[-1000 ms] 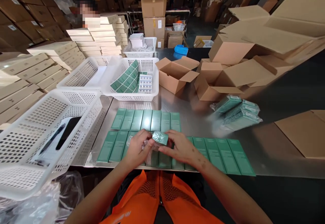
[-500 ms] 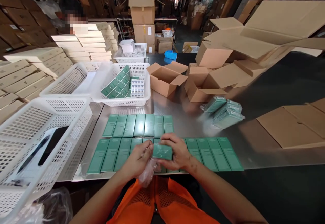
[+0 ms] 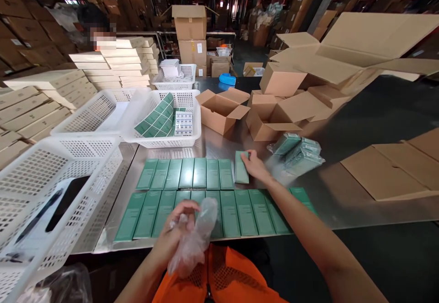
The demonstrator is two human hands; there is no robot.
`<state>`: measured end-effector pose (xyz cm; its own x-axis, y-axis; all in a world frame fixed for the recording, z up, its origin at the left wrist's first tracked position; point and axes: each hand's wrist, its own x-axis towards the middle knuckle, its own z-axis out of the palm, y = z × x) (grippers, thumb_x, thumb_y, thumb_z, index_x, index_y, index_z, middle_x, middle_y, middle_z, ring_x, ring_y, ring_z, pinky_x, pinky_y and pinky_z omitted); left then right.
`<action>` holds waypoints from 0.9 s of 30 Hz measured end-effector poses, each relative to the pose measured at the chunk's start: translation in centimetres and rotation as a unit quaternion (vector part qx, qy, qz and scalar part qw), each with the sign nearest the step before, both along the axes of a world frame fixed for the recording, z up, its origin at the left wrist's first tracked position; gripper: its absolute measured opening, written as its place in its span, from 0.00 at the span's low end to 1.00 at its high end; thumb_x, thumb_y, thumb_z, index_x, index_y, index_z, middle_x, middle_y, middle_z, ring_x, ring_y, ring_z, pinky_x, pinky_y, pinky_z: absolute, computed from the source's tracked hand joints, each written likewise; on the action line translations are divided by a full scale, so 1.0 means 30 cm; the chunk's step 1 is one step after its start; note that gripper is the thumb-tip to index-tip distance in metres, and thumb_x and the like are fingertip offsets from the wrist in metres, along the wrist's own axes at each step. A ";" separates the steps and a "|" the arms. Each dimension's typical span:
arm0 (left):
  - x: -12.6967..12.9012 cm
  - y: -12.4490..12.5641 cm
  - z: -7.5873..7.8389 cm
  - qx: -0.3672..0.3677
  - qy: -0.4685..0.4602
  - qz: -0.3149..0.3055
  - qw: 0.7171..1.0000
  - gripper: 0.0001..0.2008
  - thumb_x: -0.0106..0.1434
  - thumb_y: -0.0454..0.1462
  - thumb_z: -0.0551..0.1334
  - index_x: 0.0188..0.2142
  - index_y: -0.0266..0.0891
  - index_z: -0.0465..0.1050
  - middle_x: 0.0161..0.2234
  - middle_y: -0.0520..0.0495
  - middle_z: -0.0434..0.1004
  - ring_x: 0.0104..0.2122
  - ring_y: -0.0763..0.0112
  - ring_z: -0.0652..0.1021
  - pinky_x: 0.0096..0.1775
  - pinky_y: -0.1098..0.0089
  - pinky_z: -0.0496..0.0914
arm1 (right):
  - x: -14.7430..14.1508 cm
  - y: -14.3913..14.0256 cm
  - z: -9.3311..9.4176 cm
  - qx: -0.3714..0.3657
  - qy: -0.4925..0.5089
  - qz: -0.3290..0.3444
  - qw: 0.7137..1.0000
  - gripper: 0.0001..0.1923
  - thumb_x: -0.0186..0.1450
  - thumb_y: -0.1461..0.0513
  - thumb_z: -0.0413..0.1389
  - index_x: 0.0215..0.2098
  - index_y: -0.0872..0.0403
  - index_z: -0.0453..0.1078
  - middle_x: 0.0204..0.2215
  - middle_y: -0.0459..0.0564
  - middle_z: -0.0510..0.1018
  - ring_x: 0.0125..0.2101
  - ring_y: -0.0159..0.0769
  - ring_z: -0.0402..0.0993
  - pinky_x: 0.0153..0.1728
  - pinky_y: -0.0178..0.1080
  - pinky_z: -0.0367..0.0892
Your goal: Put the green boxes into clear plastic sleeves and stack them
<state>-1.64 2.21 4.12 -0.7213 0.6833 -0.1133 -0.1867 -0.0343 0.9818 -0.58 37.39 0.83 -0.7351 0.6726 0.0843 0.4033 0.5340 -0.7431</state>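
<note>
My right hand (image 3: 256, 165) is closed on a green box (image 3: 242, 171) at the right end of the upper row, beside the last of several similar boxes (image 3: 200, 173). In my left hand (image 3: 179, 229) is a crumpled clear plastic wrapper (image 3: 199, 239), hanging over the table's front edge. Beneath and beyond it lies the lower row of green boxes (image 3: 246, 213), partly covered by the wrapper and my right forearm. Several plastic-wrapped green boxes (image 3: 303, 156) are piled to the right of my right hand.
White plastic baskets stand left; one (image 3: 161, 143) holds green label sheets (image 3: 157, 120). Open cardboard boxes (image 3: 222, 110) sit at the back, and a flattened carton (image 3: 391, 170) lies right. Stacked cream boxes (image 3: 126, 60) rise at back left, with a person (image 3: 94, 24) behind.
My right hand has carried the green box away from my left hand, forward and right to the upper row. The plastic wrapper has stayed in my left hand, which has shifted slightly left.
</note>
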 end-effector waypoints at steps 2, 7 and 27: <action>0.009 -0.013 0.013 -0.009 0.048 -0.060 0.997 0.24 0.50 0.58 0.70 0.31 0.40 0.78 0.24 0.50 0.67 0.24 0.70 0.66 0.27 0.71 0.61 | -0.010 -0.043 -0.035 0.031 -0.029 0.036 0.998 0.20 0.68 0.49 0.55 0.44 0.59 0.69 0.42 0.66 0.76 0.42 0.51 0.78 0.47 0.49 0.69; 0.032 -0.038 0.014 -0.035 0.116 -0.130 0.984 0.29 0.46 0.53 0.75 0.13 0.39 0.61 0.32 0.43 0.73 0.35 0.59 0.75 0.35 0.65 0.70 | 0.041 -0.064 0.007 0.095 -0.036 0.078 0.992 0.20 0.64 0.58 0.62 0.51 0.59 0.72 0.44 0.61 0.77 0.44 0.47 0.77 0.49 0.45 0.70; 0.032 0.038 -0.009 -0.044 0.380 0.095 0.919 0.26 0.57 0.49 0.68 0.17 0.40 0.57 0.19 0.53 0.65 0.19 0.74 0.68 0.23 0.72 0.62 | 0.510 0.101 0.199 0.314 0.001 -0.104 0.944 0.11 0.62 0.62 0.62 0.44 0.54 0.75 0.40 0.56 0.78 0.36 0.45 0.75 0.35 0.42 0.71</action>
